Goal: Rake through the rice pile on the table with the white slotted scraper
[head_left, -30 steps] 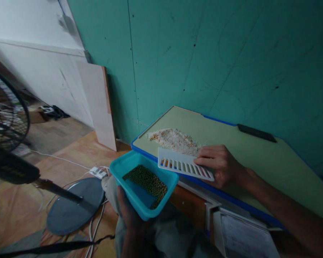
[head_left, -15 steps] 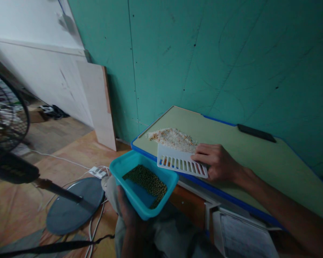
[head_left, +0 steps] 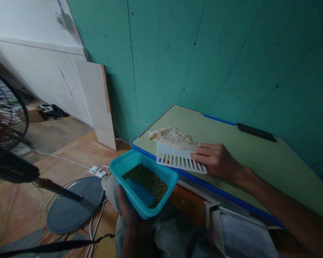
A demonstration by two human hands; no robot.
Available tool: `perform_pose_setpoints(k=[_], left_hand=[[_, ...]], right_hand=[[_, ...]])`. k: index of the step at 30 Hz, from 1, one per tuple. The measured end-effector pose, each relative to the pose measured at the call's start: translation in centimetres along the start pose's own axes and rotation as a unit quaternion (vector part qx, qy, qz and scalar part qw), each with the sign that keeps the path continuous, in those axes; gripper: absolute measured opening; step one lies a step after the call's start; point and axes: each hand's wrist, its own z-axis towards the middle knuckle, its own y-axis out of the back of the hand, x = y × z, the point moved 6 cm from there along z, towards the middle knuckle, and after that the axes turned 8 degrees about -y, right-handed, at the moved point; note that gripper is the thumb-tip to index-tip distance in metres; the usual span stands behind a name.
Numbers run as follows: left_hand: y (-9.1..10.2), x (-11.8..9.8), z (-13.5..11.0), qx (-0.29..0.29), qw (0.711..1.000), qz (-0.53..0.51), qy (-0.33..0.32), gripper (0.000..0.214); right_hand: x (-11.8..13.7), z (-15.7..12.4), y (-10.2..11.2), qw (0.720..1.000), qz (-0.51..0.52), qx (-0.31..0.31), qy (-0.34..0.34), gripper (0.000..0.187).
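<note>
Illumination dim overall, brightest at the white wall (head_left: 37,21); soft shadow behind the leaning board (head_left: 97,100); fine detail slightly blurred; wide-angle stretching toward edges.

The fan (head_left: 13,166) and the right arm (head_left: 280,206) are cut off by the side edges. Part of the left hand (head_left: 130,215) is hidden under the blue tub (head_left: 129,162). One corner of the white slotted plate (head_left: 173,151) is covered by the right hand (head_left: 217,159). The dark heap (head_left: 57,111) far back is too blurred to be named
</note>
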Motion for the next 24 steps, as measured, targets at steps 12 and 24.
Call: perform_pose_setpoints(k=[12,24], left_hand=[[1.3,0.7,1.1,0.024,1.000,-0.008,0.011,0.044],[0.5,0.8,0.4,0.045,0.998,-0.003,0.032,0.053]], right_hand=[[0.0,0.1,0.9,0.999,-0.023,-0.048,0.002,0.017],[-0.1,0.0,1.3,0.995,-0.058,-0.076,-0.005,0.016]])
